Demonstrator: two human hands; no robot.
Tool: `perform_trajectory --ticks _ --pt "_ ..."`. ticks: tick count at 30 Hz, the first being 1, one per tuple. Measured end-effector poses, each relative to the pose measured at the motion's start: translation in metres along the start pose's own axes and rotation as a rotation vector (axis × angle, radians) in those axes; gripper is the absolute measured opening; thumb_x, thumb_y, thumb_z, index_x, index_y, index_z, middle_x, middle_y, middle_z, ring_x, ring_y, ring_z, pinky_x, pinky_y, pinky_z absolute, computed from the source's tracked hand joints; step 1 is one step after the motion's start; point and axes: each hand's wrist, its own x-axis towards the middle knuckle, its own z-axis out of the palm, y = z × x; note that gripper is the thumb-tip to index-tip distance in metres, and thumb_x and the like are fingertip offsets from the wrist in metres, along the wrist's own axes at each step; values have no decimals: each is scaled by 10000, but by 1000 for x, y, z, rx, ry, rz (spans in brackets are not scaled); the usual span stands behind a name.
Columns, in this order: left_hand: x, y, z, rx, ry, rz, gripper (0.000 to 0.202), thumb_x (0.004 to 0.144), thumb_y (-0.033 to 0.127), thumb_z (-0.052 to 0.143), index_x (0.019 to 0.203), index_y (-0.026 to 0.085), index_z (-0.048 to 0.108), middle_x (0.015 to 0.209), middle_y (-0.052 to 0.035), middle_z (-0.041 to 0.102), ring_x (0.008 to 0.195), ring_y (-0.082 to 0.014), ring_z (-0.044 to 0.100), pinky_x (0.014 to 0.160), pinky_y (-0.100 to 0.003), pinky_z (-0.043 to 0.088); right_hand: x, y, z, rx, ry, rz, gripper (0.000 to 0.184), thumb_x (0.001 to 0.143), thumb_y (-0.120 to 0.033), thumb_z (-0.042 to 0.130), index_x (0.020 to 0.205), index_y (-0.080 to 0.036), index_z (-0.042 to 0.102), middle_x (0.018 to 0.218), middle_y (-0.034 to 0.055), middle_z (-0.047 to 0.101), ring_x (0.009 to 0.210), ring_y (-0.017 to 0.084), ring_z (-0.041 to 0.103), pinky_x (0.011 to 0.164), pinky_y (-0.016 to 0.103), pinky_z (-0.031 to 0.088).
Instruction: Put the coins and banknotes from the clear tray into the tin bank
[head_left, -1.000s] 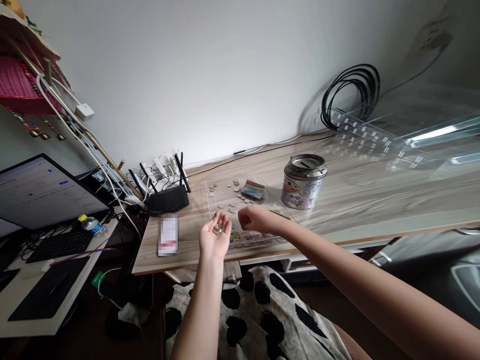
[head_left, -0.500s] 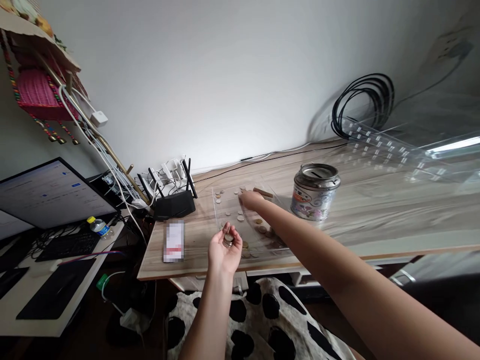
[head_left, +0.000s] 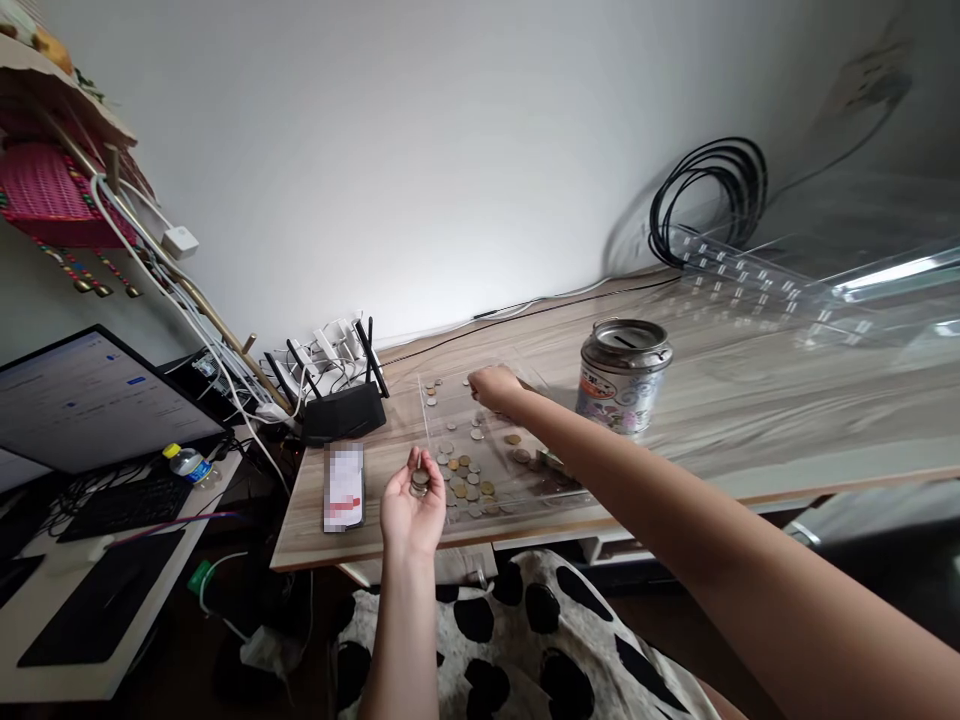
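My left hand (head_left: 412,505) is palm up, its fingers curled around several stacked coins (head_left: 420,484), just left of a clear plastic tray (head_left: 421,412). Over the tray's far part reaches my right hand (head_left: 495,386), knuckles up and fingers bent down near a few silver coins. Its fingertips are mostly hidden, so I cannot make out what they pinch. Gold and silver coins (head_left: 464,478) lie scattered in the tray, thickest at its near left. To the right of the tray stands a round metal tin (head_left: 621,385) with a slotted lid and a floral print.
A phone (head_left: 344,490) and a black router (head_left: 343,410) occupy the desk's left end. Coiled black cable (head_left: 660,215) leans on the wall beside a clear plastic rack (head_left: 757,285). A lower desk at left carries a monitor (head_left: 75,400) and a bottle (head_left: 189,465).
My left hand has shifted left with its coins, uncovering more coins in the near left of the tray. The right hand stays over the far part. The view has turned slightly.
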Motion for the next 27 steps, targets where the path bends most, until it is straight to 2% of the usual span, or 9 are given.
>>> perform_trajectory --ticks 3,6,9,15,20,25,27 --pt "0 8 -3 -47 -8 30 243 802 74 344 792 69 586 716 -86 600 691 -112 600 590 -209 520 -11 -24 12 77 -13 -127 260 662 -313 603 889 -189 627 918 61 631 804 162 567 661 219 398" --pt "0 12 -5 -75 -9 27 252 805 69 336 791 63 588 717 -88 600 689 -106 596 591 -201 518 -19 -44 25 140 -59 -216 330 619 -325 637 931 -220 623 847 -4 646 690 110 570 581 172 392" --pt "-2 11 -8 -90 -5 17 260 809 70 331 784 59 590 724 -95 598 689 -107 595 591 -201 517 -21 -57 31 146 -83 -235 339 604 -296 641 927 -192 635 829 7 652 656 114 566 539 177 383" --pt "-5 3 -13 -52 11 4 234 793 63 357 775 56 590 729 -95 597 681 -105 594 589 -199 518 -28 -67 22 69 -112 -250 251 549 -226 656 782 -137 678 821 63 659 690 163 572 562 209 394" --pt "-4 -2 -13 -9 18 5 217 780 60 369 772 66 586 723 -86 599 688 -98 596 600 -189 517 -38 -73 18 0 -125 -231 393 536 -185 649 927 -143 656 927 85 643 757 183 574 588 220 407" --pt "-3 -2 -12 -33 -8 -12 211 783 63 369 787 64 580 730 -88 597 685 -102 598 602 -195 519 -47 -77 15 -62 -185 -251 225 552 -194 632 762 -141 691 774 80 662 705 179 581 591 221 407" --pt "-3 -1 -12 -33 -8 -11 213 785 66 366 791 64 579 735 -90 597 685 -104 599 600 -198 520 -51 -76 13 -71 -180 -258 239 551 -184 628 778 -141 684 794 79 660 724 182 581 596 221 406"
